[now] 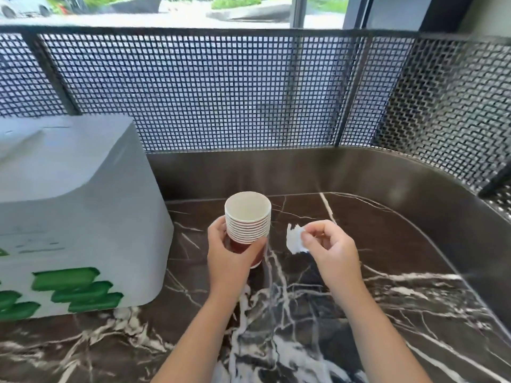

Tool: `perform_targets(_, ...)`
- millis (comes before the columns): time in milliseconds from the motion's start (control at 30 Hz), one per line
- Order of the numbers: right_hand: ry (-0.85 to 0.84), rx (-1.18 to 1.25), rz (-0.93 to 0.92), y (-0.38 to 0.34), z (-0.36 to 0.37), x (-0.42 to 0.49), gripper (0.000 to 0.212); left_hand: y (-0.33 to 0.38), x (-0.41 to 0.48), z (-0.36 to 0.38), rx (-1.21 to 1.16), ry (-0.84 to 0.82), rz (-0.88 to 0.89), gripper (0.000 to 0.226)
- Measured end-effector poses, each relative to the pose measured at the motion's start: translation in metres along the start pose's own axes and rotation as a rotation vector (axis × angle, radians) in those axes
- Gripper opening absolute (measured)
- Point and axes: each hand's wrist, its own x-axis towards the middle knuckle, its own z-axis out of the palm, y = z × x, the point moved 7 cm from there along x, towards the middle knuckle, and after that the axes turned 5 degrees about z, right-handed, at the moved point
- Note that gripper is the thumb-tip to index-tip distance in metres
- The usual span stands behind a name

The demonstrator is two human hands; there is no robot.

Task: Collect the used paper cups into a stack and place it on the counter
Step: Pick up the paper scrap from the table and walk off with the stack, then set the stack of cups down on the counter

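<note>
one stack of nested red-and-white paper cups stands upright above the dark veined marble counter, the left hand curled round its lower part. the right hand beside it pinches a small crumpled white paper scrap between thumb and fingertips. a white box with green markings sits at left.

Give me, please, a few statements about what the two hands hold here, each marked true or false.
1. The left hand grips a stack of paper cups. True.
2. The right hand holds nothing. False: its fingers pinch a scrap of white paper.
3. The stack lies on its side. False: it is upright, mouth up.
4. A white box with green marks stands on the counter, left of the stack. True.
</note>
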Motion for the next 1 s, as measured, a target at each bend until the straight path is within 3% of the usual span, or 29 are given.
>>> perform_targets(433,0.048,0.029,0.019,0.02,0.01,0.033,0.021,-0.018,0.053,0.02,-0.016,0.17,0.028,0.069)
perform_targets(1000,0.093,0.067,0.058,0.038,0.002,0.038,0.019,-0.024,0.095,0.044,0.084,0.218,-0.014,0.071)
